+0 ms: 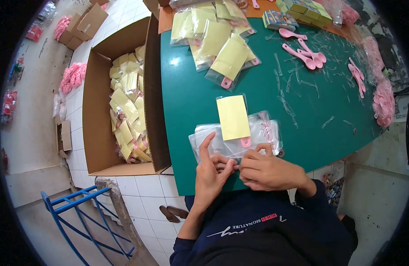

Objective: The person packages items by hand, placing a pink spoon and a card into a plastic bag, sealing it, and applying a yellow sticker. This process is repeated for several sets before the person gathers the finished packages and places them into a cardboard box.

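Observation:
At the near edge of the green table, my left hand [212,169] and my right hand [268,171] meet fingertip to fingertip. Thumb and fingers of the left are pinched while its index finger points up. The right hand's fingers are curled in a pinch as well. Whatever lies between the fingertips is too small to make out. Just beyond them, a stack of clear plastic bags [207,141] lies flat. On top rests a clear packet with a yellow card [233,119] and a pink handle end [245,142] showing below the card.
Finished-looking packets [231,55] pile up at the table's far side. Pink spoons [308,55] and plastic scraps [286,108] lie right, near small boxes [280,20]. Left of the green table [191,97] stands a cardboard box [96,115] full of packets. A blue metal rack [76,204] is lower left.

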`<state>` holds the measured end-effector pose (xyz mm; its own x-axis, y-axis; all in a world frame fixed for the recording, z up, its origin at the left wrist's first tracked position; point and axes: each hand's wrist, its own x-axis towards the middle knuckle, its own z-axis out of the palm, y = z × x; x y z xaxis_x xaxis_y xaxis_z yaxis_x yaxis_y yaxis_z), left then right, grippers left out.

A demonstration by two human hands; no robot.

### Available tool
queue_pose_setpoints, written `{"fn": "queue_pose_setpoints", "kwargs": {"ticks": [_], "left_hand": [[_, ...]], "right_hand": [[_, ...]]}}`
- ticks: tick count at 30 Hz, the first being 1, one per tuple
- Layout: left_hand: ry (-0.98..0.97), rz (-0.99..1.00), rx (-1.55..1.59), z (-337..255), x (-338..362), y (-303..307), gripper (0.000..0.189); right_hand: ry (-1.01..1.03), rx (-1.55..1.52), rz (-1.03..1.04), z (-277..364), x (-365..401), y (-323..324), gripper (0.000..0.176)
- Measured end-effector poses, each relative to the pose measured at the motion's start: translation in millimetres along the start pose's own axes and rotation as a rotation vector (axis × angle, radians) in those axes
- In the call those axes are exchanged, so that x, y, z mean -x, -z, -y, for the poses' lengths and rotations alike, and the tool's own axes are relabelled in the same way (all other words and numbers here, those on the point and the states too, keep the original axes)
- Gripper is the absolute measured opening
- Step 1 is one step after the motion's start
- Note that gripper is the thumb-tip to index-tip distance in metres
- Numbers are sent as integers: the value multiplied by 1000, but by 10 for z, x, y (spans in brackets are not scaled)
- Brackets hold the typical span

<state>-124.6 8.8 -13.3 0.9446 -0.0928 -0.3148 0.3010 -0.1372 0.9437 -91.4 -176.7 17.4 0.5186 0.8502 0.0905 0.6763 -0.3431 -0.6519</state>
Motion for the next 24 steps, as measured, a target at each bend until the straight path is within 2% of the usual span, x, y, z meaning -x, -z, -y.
{"fn": "queue_pose_setpoints", "kwargs": {"ticks": [2, 3, 4, 5, 6, 8, 11, 12, 13, 14, 15, 18, 21, 24], "left_hand": [[35, 21, 57, -22, 6, 44, 68], [39, 25, 98, -27, 19, 61, 61], [42, 35, 100, -19, 25, 74, 55], [46, 48, 101, -3, 27, 86, 49], [47, 61, 102, 5, 28, 91, 44], [38, 84, 62, 3, 41, 89, 33], [36, 64, 55, -60, 37, 69, 25], [54, 58, 55, -70, 63, 64, 24], [63, 64, 48, -70, 69, 72, 24], [71, 70, 43, -70, 53, 78, 24], [80, 72, 40, -66, 48, 79, 25], [90, 54, 37, -65, 67, 58, 26], [97, 43, 32, -62, 60, 48, 27], [92, 36, -22, -30, 55, 52, 28]], "right_hand": [[32, -243, 73, -188, 99, 375, 14], [34, -369, 124, -398, 177, 675, 17], [80, -509, 62, -680, 274, 944, 19], [-100, -527, -60, -920, 460, 1201, 21], [-306, -479, -239, -1180, 602, 1439, 13], [-469, 73, -390, -1172, 621, 1399, 10], [-662, 909, -581, -1111, 653, 1221, 18], [-490, 437, -570, -754, 337, 1056, 18], [-332, 288, -316, -538, 235, 893, 20], [-256, 245, -279, -380, 197, 626, 20], [-198, 298, -142, -197, 128, 546, 20], [-205, 139, 19, 34, 145, 349, 23], [-276, 228, 51, 92, 209, 215, 26], [-258, 128, 65, 48, 276, 245, 23]]}}
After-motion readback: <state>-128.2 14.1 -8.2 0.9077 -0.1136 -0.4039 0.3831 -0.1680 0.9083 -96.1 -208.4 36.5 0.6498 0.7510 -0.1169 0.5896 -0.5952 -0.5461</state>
